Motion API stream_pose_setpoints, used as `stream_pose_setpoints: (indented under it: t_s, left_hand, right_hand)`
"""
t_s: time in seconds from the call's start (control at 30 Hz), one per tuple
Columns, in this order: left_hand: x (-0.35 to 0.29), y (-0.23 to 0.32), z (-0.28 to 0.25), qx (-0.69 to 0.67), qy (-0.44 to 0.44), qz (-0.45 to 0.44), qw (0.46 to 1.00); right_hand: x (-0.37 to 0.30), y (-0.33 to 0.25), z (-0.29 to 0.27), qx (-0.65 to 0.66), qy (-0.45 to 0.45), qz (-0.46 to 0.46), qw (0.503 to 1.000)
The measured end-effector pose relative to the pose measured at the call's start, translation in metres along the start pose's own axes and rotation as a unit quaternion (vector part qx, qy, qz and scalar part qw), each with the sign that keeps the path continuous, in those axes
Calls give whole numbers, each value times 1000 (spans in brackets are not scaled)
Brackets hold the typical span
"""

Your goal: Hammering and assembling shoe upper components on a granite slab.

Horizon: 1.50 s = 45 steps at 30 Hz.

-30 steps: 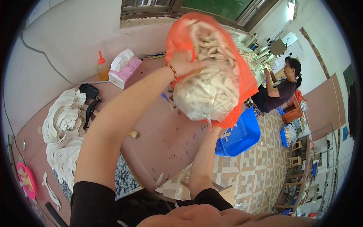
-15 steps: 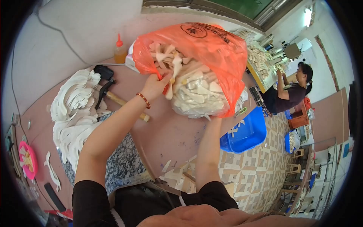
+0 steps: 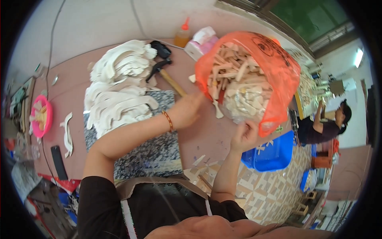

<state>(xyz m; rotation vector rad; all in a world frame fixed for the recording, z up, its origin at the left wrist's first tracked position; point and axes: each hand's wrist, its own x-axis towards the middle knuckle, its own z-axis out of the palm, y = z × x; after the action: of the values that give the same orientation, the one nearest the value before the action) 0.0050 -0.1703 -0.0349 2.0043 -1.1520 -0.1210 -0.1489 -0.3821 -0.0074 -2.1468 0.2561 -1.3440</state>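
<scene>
An orange plastic bag (image 3: 283, 85) stands on the table, its mouth toward me, full of pale cut strips (image 3: 234, 65). Inside it, at the front, is a clear bag of whitish pieces (image 3: 248, 99). My left hand (image 3: 189, 110), smeared by motion, is left of the bag near the hammer (image 3: 171, 81); its fingers cannot be made out. Just at the bag's lower front edge is my right hand (image 3: 244, 135), its fingers curled in. Whether they pinch anything is hidden. One pale piece (image 3: 217, 109) lies on the table between my hands.
White curved strips (image 3: 119, 95) are heaped on a speckled stone slab (image 3: 159, 149) at left. Beyond are a glue bottle (image 3: 182, 36) and a tissue pack (image 3: 201, 44). A pink basket (image 3: 48, 115) and black phone (image 3: 59, 162) lie far left. A blue bin (image 3: 274, 153) stands right; a co-worker (image 3: 324, 123) sits beyond.
My left hand has come off the bag's rim and moved toward me. My right hand has come out from beneath the bag. The view has shifted left.
</scene>
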Motion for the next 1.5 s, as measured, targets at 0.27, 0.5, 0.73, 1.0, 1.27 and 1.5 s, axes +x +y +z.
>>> stream_pose_setpoints:
  t_s: [0.27, 0.5, 0.73, 1.0, 1.27, 1.5]
  left_hand:
    - [-143, 52, -50, 65, -5, 66, 996]
    - [-211, 36, -71, 120, 153, -92, 977]
    - [-234, 14, -72, 83, 74, -28, 993]
    - [-229, 28, -66, 100, 13, 4, 995]
    - [-224, 49, -42, 97, -28, 28, 994]
    - [-225, 65, -16, 55, 33, 64, 996]
  right_hand:
    - [4, -46, 87, 89, -345, 10, 934]
    - [-37, -64, 85, 60, -343, 41, 936]
    - [-72, -44, 39, 56, -65, 142, 986]
    - [-107, 20, -31, 83, 118, 317, 938]
    - [-129, 9, 19, 65, -1, 256, 964]
    - [-132, 34, 0, -94, -138, 255, 952]
